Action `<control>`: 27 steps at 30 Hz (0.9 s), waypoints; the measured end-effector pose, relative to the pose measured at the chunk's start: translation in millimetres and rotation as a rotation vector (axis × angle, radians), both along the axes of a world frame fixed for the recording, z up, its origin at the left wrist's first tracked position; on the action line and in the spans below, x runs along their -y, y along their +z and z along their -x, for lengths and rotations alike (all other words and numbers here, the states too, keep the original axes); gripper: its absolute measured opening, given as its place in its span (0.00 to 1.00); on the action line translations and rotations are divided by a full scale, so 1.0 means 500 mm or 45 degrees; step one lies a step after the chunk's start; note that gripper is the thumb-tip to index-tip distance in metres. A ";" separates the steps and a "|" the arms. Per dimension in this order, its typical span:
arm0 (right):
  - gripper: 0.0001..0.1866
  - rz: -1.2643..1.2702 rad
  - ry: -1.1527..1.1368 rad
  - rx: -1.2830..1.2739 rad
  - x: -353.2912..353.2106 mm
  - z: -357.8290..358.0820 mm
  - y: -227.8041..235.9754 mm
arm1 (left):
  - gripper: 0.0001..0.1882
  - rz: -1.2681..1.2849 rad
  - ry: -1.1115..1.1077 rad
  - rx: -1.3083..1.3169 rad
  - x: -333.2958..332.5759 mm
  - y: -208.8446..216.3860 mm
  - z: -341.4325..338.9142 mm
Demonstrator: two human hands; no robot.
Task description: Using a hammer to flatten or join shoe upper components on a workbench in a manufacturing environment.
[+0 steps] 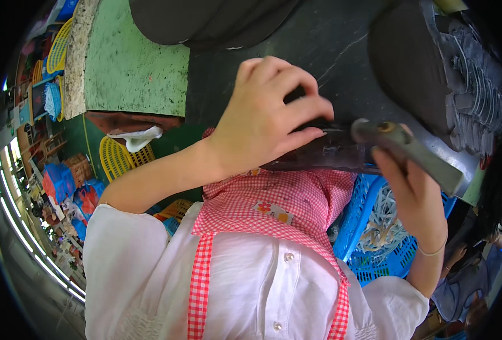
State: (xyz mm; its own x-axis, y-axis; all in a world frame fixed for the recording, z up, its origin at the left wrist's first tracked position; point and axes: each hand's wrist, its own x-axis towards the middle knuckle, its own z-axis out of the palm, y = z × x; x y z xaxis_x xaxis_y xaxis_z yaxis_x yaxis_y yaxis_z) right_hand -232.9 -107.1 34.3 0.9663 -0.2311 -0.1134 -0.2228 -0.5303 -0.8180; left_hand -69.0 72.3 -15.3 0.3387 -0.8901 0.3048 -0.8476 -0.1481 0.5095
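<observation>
My right hand (412,198) is wrapped around a hammer (424,158), just under its grey metal head. The round face of the head points left, toward my other hand. Bent over the dark worktop (336,62), my left hand (276,107) has its fingers curled and the thumb drawn near the index finger. Its fingertips are at a dark, shiny flat piece (324,153) along the worktop's near edge. Anything between thumb and finger is too dark to make out. The hammer's handle is mostly hidden by my right hand.
Large dark flat pieces (211,22) lie at the far side. A stack of dark cut pieces (472,85) stands at right. Below the worktop hangs a blue basket (353,226) of pale strips. A green board (137,62) is at left, with yellow baskets (115,158) beneath. Another person (472,277) is at lower right.
</observation>
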 end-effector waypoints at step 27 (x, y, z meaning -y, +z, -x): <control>0.07 -0.186 -0.201 -0.090 0.032 0.058 0.012 | 0.08 0.093 -0.554 0.072 0.136 -0.010 -0.054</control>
